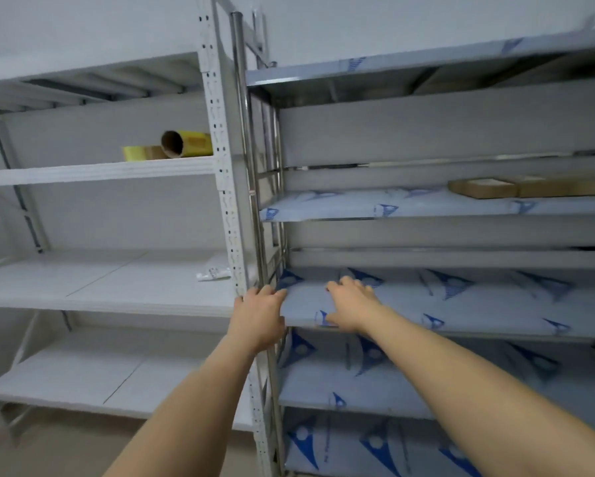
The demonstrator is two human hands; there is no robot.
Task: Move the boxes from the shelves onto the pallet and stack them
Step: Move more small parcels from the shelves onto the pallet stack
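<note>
A white metal rack (99,170) is standing against a plain pale wall (82,25), its perforated post (220,160) rising right of its boards. Just right of that post, a steel rack (426,208) is carrying boards wrapped in film with blue triangles. Left of the post and below the white rack, a beige floor (65,449) is showing. Soft, even light is falling across both racks.

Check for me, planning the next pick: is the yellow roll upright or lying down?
Lying down: the yellow roll shows its open core end sideways.

Flat boxes (530,187) on steel shelf (426,208); tape rolls (182,144) on white shelf (96,172)
</note>
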